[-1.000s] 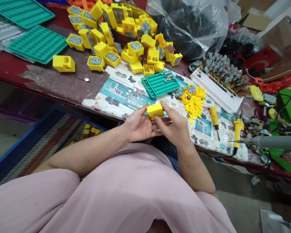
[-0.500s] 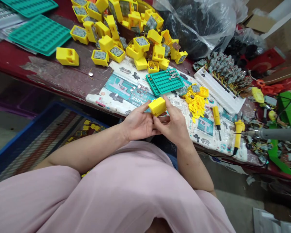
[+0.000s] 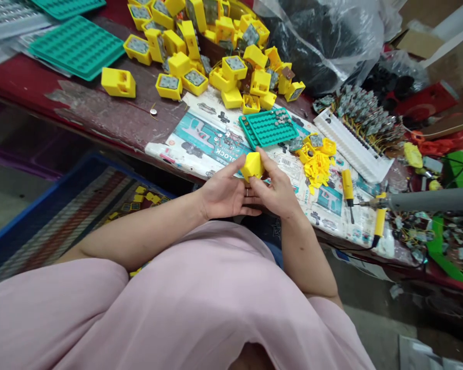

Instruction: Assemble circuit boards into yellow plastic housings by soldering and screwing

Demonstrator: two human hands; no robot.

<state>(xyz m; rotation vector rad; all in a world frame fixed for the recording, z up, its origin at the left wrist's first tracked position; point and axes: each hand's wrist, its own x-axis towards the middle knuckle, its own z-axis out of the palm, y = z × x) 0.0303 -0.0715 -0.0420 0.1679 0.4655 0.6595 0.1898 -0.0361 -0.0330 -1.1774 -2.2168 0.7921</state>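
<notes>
Both of my hands hold one yellow plastic block (image 3: 252,166) just above the table's near edge. My left hand (image 3: 224,194) cups it from the left, thumb and fingers closed on its side. My right hand (image 3: 278,191) grips it from the right, with a finger lying over its top. The block is tilted, one corner pointing up. Just beyond it lies a small green tray (image 3: 268,128) with several small round pieces in its holes. A printed paper sheet (image 3: 200,139) covers the table under my hands.
A heap of yellow blocks (image 3: 212,56) fills the back of the red table (image 3: 96,110). Small yellow parts (image 3: 317,167), a yellow screwdriver (image 3: 348,185), a white rack with wired boards (image 3: 351,144) and a grey soldering tool (image 3: 428,200) lie at the right. Green trays (image 3: 77,46) sit far left.
The block has been turned in my hands, from lying flat to standing on a corner. The view has shifted a little, so the table's things sit further right and higher.
</notes>
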